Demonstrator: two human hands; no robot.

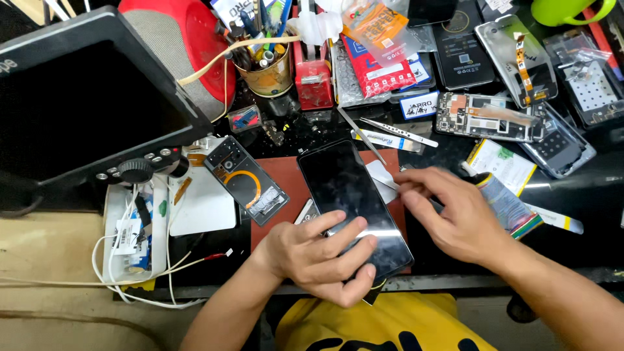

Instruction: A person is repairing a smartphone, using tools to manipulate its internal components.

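Observation:
A black smartphone (pixel 348 188) lies screen up on a red-brown work mat (pixel 283 175) at the bench's front. My left hand (pixel 322 257) rests on the phone's near end, fingers spread over the glass, pressing it down. My right hand (pixel 452 214) hovers just right of the phone, fingertips blurred over a small white piece (pixel 383 179) at the phone's right edge; whether it grips anything I cannot tell. An opened phone back (pixel 247 180) with an orange ring cable lies left of the mat.
A dark monitor (pixel 84 97) fills the upper left. Behind the mat lie tweezers (pixel 398 132), a tool cup (pixel 268 71), a red holder (pixel 313 77), several dismantled phones (pixel 487 117) and a battery (pixel 504 166). White cables (pixel 140 260) trail at the left. A yellow garment (pixel 390 325) is below.

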